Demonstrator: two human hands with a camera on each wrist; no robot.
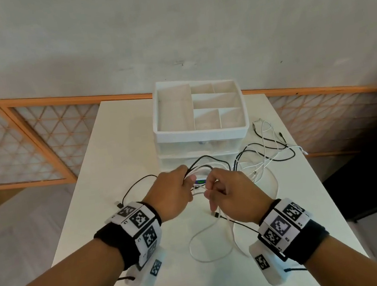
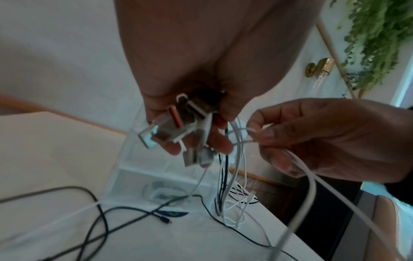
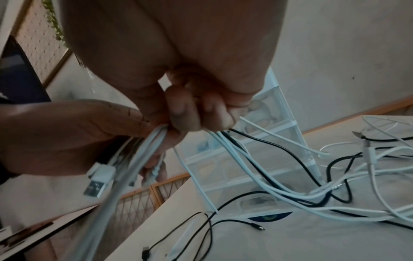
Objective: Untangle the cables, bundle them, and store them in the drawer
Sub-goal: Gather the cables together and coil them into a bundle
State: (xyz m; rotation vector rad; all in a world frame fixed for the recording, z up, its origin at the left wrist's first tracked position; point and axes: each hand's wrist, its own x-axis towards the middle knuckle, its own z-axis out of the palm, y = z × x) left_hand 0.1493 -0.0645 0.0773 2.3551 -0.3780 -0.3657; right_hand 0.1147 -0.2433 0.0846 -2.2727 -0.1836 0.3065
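Note:
Over the white table (image 1: 116, 153) my left hand (image 1: 187, 179) grips a bunch of white and black cables (image 1: 201, 169) near their plug ends; several USB plugs (image 2: 174, 127) stick out of its curled fingers. Close beside it, my right hand (image 1: 209, 189) pinches a white cable (image 2: 248, 140), and its fingers (image 3: 190, 113) curl round white and black strands. These strands run down into a tangle (image 1: 269, 153) on the table at the right. A white loop (image 1: 209, 246) hangs toward me. The white drawer unit (image 1: 202, 138) stands just behind my hands, both drawers pushed in.
The unit's top is an open tray with several compartments (image 1: 173, 111). A loose black cable (image 1: 135, 185) with a plug lies left of my hands. A dark blue and green sticker (image 3: 270, 216) shows at the unit's foot. The table's edges drop off left and right.

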